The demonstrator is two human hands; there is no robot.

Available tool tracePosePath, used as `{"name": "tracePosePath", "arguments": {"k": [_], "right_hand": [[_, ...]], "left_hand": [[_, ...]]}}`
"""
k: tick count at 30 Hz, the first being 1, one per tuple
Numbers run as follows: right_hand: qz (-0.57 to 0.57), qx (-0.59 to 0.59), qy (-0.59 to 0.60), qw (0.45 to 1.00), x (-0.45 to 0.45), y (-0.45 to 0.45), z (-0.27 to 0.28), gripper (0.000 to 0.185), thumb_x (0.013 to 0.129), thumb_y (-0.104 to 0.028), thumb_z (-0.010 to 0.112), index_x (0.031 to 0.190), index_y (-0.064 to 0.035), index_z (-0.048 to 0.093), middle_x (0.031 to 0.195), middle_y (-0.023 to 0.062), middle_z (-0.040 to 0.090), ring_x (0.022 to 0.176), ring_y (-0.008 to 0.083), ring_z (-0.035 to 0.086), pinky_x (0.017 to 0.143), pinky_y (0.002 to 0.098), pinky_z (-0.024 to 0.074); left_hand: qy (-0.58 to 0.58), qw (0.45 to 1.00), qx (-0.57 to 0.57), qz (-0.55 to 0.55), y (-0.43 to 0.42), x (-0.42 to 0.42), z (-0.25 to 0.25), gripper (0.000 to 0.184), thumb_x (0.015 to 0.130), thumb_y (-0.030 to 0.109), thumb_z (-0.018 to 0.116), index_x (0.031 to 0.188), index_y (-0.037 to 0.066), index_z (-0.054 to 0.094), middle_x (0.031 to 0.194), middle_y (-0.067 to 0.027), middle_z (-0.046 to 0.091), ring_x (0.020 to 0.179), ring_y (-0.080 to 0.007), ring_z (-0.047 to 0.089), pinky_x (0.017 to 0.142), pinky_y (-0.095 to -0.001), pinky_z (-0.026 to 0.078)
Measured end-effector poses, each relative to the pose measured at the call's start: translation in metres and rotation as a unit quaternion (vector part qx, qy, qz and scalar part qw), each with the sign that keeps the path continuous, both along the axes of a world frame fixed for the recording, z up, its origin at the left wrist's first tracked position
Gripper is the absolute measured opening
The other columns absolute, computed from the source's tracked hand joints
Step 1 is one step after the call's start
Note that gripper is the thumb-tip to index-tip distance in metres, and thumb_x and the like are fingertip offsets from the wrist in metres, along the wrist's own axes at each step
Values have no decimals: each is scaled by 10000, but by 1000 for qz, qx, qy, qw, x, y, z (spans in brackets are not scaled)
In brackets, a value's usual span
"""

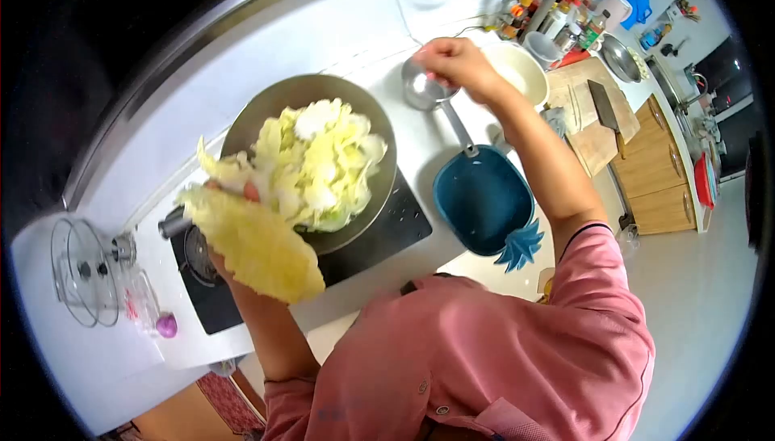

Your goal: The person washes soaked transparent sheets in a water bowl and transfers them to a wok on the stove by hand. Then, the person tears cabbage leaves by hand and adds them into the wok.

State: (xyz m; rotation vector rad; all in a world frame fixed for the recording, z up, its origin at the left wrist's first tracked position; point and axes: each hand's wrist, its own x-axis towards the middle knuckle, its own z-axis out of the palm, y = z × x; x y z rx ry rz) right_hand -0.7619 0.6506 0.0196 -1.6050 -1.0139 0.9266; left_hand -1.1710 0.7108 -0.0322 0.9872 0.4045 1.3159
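My left hand (251, 191) is mostly hidden by a large yellow-green cabbage leaf (254, 247) that it grips at the near left edge of the wok. A fingertip shows beside the leaf. The wide wok (373, 118) stands on the black stove and holds a heap of torn cabbage (323, 166). My right hand (456, 65) is raised over the bowl of a metal ladle (421, 90), fingers curled together. What they hold, if anything, I cannot make out. The ladle's handle reaches to a blue basin (484, 199) with a leaf-shaped end.
A cream bowl (521, 69) stands behind my right forearm. Farther right, a cleaver (603, 106) lies on a wooden cutting board (577, 94). Bottles (557, 21) crowd the back corner. Glass lids (85, 271) and a purple onion (166, 325) are at the left.
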Motion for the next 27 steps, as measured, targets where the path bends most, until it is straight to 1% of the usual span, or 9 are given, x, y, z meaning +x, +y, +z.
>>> {"name": "tracePosePath", "arguments": {"k": [1,2,3,4,10,14,16,24,27], "right_hand": [[-32,20,-10,999,33,-5,-4,210,887,-260,660,915,-54,687,702,-10,619,549,41,516,486,185,379],[-65,40,-187,979,85,0,-29,213,869,-239,662,923,-35,688,757,36,673,610,115,618,544,246,470],[-101,44,-484,868,127,-3,-44,222,838,-213,666,943,-18,684,840,99,708,724,212,686,660,325,532],[-126,25,-473,872,160,0,-52,211,796,-224,661,935,-71,705,879,139,702,808,306,684,748,400,534],[-52,-184,-579,792,247,64,-129,216,745,-217,673,946,-143,707,902,118,696,877,300,669,799,440,512],[31,-339,-578,742,254,109,-172,256,759,-206,640,991,-115,700,1053,114,689,958,288,666,826,440,529],[60,-378,-559,735,253,120,-181,269,763,-183,624,1000,-81,697,1066,137,686,982,292,666,838,441,533],[49,-252,-634,730,291,132,-221,208,840,-172,545,946,-33,657,1020,185,676,954,365,652,808,479,525],[35,-184,-608,771,229,101,-127,225,838,-231,580,902,-26,648,860,215,661,817,382,650,706,484,495]], "left_hand": [[21,999,15,25,0,4,-5,432,1011,262,424,1402,83,383,1437,-62,399,1323,-205,385,1115,-414,346],[43,997,28,51,1,7,-9,435,1010,266,428,1403,83,385,1439,-58,399,1331,-207,379,1117,-415,341],[65,994,41,77,1,11,-14,438,1010,271,432,1404,84,386,1441,-53,400,1340,-210,372,1119,-417,336],[64,993,-6,98,-3,20,-6,440,1009,269,432,1405,82,386,1444,-61,398,1333,-221,383,1119,-421,332],[130,953,-177,210,-11,59,13,459,995,256,484,1407,76,391,1427,-100,418,1300,-249,425,1096,-406,351],[-97,972,-126,-173,14,14,-15,433,981,182,528,1385,79,415,1388,-93,453,1283,-220,432,1070,-364,386],[-12,996,-66,-57,7,9,-10,415,987,233,513,1367,81,442,1371,-85,477,1255,-208,461,1050,-345,396],[-272,911,-183,-251,-17,24,50,419,1023,282,400,1410,120,416,1431,-36,451,1330,-172,391,1140,-324,281],[-289,897,-172,-288,-17,20,64,425,1036,300,358,1426,135,406,1453,-17,441,1358,-159,365,1174,-316,237]]}}
